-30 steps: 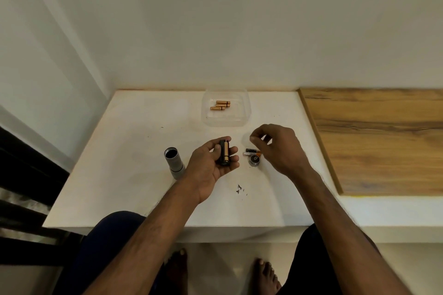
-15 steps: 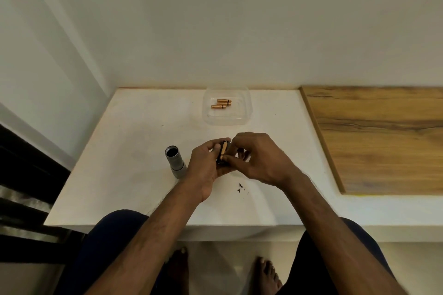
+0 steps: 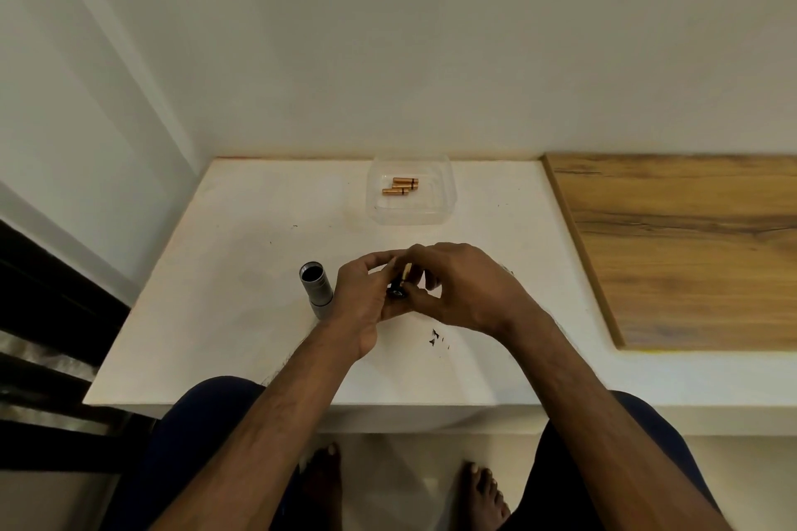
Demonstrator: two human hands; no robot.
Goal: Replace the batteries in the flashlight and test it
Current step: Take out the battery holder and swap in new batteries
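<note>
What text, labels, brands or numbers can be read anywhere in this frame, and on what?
No text can be read.
Batteries in the clear container: copper casings with black bands; any print is too small to read.
Battery holder, gripped by the left hand and the right hand: mostly hidden, no legible marking.
Flashlight body: plain grey, no marking visible.

Table (image 3: pixel 241 272): white top, lightly scuffed, set into a corner between two walls.
Wooden panel (image 3: pixel 690 246): lies flat along the table's right side and reaches the back wall.
Black specks (image 3: pixel 435 336): small cluster on the table top, near its front.
Wall (image 3: pixel 431 34): plain off-white.
Dark bars (image 3: pixel 39 315): left of the table.
</note>
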